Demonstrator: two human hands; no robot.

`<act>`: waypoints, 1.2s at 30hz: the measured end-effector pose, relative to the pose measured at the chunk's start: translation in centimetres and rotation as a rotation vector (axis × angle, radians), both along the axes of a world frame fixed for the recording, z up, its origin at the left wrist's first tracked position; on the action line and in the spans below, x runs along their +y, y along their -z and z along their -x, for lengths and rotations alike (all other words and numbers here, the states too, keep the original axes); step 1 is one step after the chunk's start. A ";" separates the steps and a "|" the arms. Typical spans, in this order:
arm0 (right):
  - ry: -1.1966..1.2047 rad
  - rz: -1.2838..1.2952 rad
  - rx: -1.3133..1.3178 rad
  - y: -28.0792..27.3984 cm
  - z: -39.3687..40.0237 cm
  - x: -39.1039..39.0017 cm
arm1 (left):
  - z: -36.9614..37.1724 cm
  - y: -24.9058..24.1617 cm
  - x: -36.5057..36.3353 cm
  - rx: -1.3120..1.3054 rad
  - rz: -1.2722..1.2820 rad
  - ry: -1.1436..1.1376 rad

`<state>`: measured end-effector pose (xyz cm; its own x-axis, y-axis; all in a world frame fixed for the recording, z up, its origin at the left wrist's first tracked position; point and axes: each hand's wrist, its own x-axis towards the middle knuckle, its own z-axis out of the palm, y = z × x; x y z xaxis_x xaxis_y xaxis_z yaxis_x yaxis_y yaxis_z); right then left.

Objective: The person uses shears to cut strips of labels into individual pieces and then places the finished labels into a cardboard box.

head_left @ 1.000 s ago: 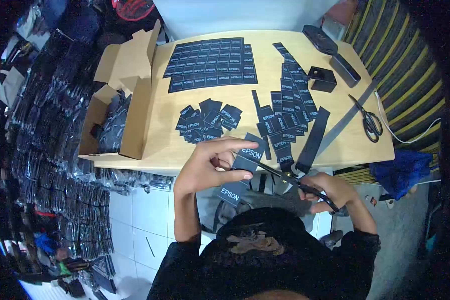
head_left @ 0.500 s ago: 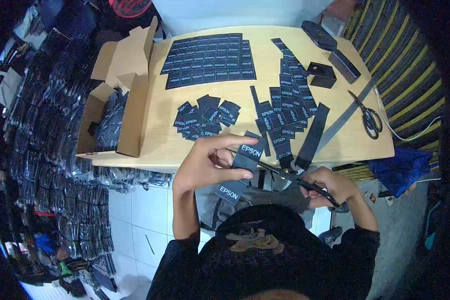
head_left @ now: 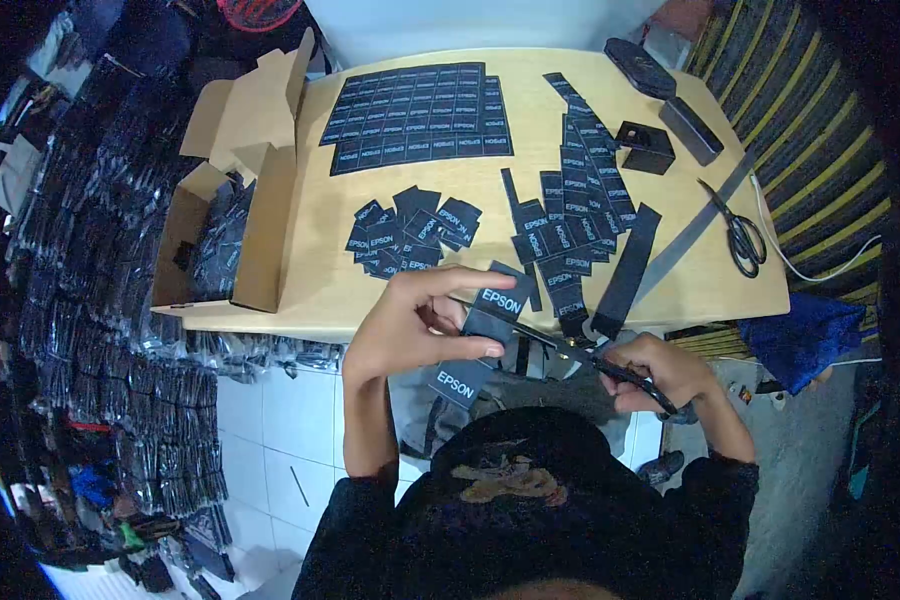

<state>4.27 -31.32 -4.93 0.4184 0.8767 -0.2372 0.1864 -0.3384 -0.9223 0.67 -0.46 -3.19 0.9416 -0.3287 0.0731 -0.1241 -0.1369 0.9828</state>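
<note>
My left hand (head_left: 415,325) pinches a short black strip of EPSON labels (head_left: 457,381) between thumb and fingers, just off the table's front edge. Closed around the handles of black scissors (head_left: 610,366) is my right hand (head_left: 655,372). The scissor blades point left and lie across the strip between two labels. Beyond my left hand rests a loose pile of cut EPSON labels (head_left: 405,235). Uncut label strips (head_left: 573,205) overlap one another on the table, above the scissors.
Large label sheets (head_left: 420,115) lie at the table's back. An open cardboard box (head_left: 260,235) with labels inside stands left. On the right are a second pair of scissors (head_left: 742,240), a black box (head_left: 645,148), a dark case (head_left: 638,70) and a blue cloth (head_left: 800,340).
Both hands keep nearly the same places. The scissor blades look slightly closer together across the strip; little else differs.
</note>
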 end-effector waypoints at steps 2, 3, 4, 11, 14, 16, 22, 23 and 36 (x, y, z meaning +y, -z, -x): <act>0.009 0.036 -0.005 -0.4 0.0 0.1 | 0.0 0.1 0.1 0.002 -0.027 0.004; 0.009 0.036 -0.005 -0.3 0.0 0.1 | -0.1 0.1 0.2 0.002 -0.026 0.004; 0.009 0.017 0.001 0.0 -0.1 0.1 | -0.1 0.2 0.3 0.033 -0.029 0.000; 0.015 0.000 -0.060 0.2 0.0 0.1 | -0.3 0.0 0.6 0.083 -0.039 0.002; 0.010 -0.035 -0.083 1.0 0.0 0.1 | -0.4 -0.1 0.6 0.073 -0.017 0.011; 0.011 -0.033 -0.086 1.5 -0.1 0.0 | -0.5 -0.1 0.6 0.078 0.000 0.013; 0.089 0.005 -0.168 1.8 0.0 0.3 | -0.9 -0.2 0.9 0.041 -0.054 0.029; 0.141 -0.010 -0.190 1.9 0.1 0.4 | -1.1 0.1 1.0 0.034 -0.037 -0.033; 0.500 -0.061 -0.055 6.1 3.9 -0.5 | -6.4 5.3 8.8 -0.129 -0.508 -0.318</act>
